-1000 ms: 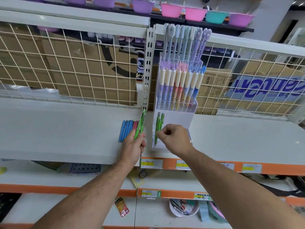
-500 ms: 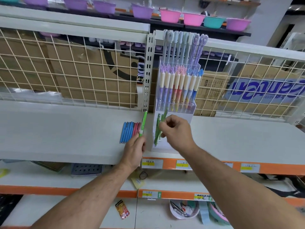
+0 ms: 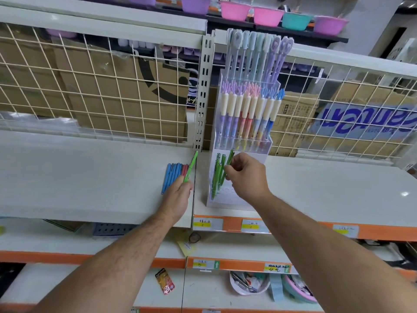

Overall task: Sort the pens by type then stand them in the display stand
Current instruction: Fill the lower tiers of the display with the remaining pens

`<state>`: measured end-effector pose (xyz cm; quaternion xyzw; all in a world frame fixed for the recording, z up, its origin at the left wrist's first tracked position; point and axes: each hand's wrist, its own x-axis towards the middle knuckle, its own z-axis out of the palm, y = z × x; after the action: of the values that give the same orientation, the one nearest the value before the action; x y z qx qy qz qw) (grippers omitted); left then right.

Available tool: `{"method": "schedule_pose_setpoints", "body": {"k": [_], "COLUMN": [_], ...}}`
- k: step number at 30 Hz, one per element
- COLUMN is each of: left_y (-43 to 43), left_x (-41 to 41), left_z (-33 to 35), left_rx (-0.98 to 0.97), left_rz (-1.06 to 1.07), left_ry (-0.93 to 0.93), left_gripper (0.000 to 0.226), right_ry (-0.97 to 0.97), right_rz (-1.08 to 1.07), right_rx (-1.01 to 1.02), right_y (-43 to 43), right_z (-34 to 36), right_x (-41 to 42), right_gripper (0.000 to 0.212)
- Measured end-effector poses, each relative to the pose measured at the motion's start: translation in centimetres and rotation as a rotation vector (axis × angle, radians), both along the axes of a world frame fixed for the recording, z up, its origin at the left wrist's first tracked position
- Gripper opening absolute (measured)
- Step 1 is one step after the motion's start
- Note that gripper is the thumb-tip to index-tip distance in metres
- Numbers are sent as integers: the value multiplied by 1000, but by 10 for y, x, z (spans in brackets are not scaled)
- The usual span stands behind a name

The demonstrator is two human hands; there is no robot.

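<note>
The white shelf (image 3: 90,177) carries everything, and behind it stands a wire grid (image 3: 90,91) with cardboard boxes (image 3: 126,105) at the back. The clear display stand (image 3: 242,141) is on the shelf just above and behind the fingers of the right hand. Its upper tiers hold pastel pens (image 3: 247,111) standing upright, and its lowest front compartment holds a few green pens (image 3: 217,175) that lean a little.

The right hand (image 3: 247,177) is in front of this lowest compartment. Its fingers (image 3: 228,170) are pressed together in a pinch on one green pen (image 3: 230,156), whose top end rises above the fingers and whose lower part is hidden by the hand. This pen is just beside the other green pens, to the right of them.

The left hand (image 3: 177,197) rests on the shelf to the left of the stand. Its fingers pinch the lower end of another green pen (image 3: 190,168), which points up and away from them. Just to the left of these fingers lies a row of blue pens (image 3: 171,177) flat on the shelf, with some red pens (image 3: 185,169) between the blue ones and the held pen.
</note>
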<state>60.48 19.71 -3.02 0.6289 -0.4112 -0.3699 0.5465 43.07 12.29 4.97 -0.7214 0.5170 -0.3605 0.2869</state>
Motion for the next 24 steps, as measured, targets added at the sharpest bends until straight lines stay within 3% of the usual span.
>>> {"method": "schedule_pose_setpoints", "body": {"k": [4,9,24], "left_y": [0,1,4], "left_x": [2,5,4], "left_z": [0,-2,-4], "left_rx": [-4,-2,-9], "left_rz": [-8,-23,-27], "left_ry": [28,16,28], "left_gripper": [16,35,33], "right_ry": [109,201,146], "right_rz": [4,18,-36], "right_rx": [-3,10,71], "right_y": [1,5,11], "right_z": [-10,-16,-16], "right_x": [1,4,2], "right_gripper": [19,14,16]}}
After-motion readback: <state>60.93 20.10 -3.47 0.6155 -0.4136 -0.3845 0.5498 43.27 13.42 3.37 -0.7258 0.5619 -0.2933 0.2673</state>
